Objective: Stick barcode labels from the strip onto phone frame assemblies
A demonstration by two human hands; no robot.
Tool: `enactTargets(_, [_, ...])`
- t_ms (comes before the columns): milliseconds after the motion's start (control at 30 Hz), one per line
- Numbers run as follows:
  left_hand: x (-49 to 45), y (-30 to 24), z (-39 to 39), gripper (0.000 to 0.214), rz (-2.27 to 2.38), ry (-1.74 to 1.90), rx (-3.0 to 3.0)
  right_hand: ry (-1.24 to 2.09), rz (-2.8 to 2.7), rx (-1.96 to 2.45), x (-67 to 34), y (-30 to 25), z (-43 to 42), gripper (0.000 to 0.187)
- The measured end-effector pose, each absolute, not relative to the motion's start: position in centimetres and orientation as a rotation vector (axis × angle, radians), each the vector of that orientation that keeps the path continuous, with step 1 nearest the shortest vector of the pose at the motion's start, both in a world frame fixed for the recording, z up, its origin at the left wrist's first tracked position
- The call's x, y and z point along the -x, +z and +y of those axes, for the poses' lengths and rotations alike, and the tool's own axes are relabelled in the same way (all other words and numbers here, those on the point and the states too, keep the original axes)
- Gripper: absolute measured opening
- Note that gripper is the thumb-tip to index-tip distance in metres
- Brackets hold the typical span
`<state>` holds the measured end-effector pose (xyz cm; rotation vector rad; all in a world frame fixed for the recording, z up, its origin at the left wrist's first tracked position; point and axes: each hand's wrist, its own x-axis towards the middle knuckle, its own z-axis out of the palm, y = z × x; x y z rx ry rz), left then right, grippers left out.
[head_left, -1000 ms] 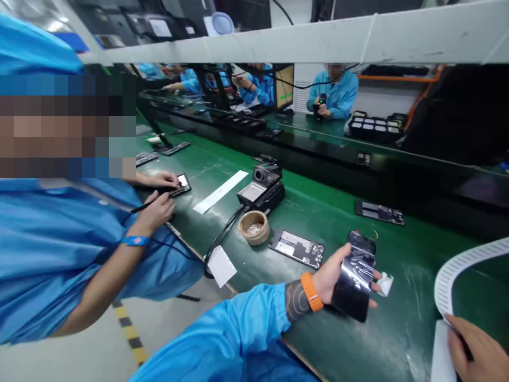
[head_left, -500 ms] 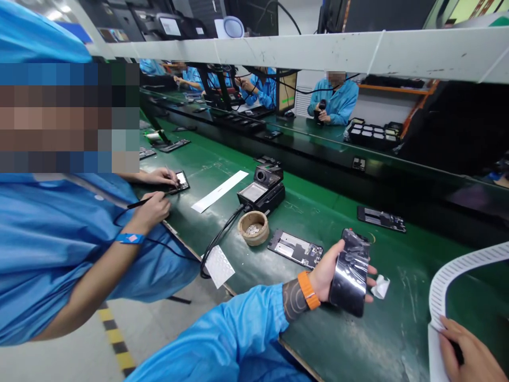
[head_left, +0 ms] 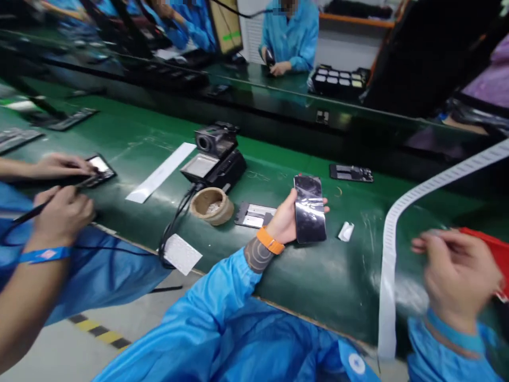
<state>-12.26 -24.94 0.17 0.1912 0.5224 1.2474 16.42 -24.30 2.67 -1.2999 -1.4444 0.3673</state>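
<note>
My left hand (head_left: 285,218), with an orange wristband, grips a black phone (head_left: 309,209) with a glossy film over its face, held upright above the green belt (head_left: 326,276). My right hand (head_left: 457,270) is blurred at the right, fingers curled and pinched near a long white perforated strip (head_left: 387,254) and a red object (head_left: 491,249); what it pinches is unclear. An opened phone frame (head_left: 254,215) lies just left of my left hand. A small white scrap (head_left: 345,231) lies right of the phone.
A round brown bowl (head_left: 212,205) with small parts and a black camera fixture (head_left: 214,156) with cables stand left. Another phone frame (head_left: 351,172) lies farther back. A co-worker's hands (head_left: 59,212) work on a phone at the left. More workers sit behind.
The view dropped and swung right. My left hand lifted the phone upright and toward the middle. My right hand rose from the strip's lower end into view, moving fast.
</note>
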Motion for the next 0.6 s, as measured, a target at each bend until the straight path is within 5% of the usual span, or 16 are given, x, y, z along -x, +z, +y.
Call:
enactTargets(200, [11.4, 0.0, -25.4, 0.068, 0.563, 1.195, -0.166, 1.293, -1.679, 1.058, -7.3, 1.2, -25.3, 0.018])
enactTargets(600, [10.3, -0.1, -25.7, 0.064, 0.637, 1.196, -0.114, 1.501, -1.748, 0.953, -7.2, -0.2, -26.7, 0.015])
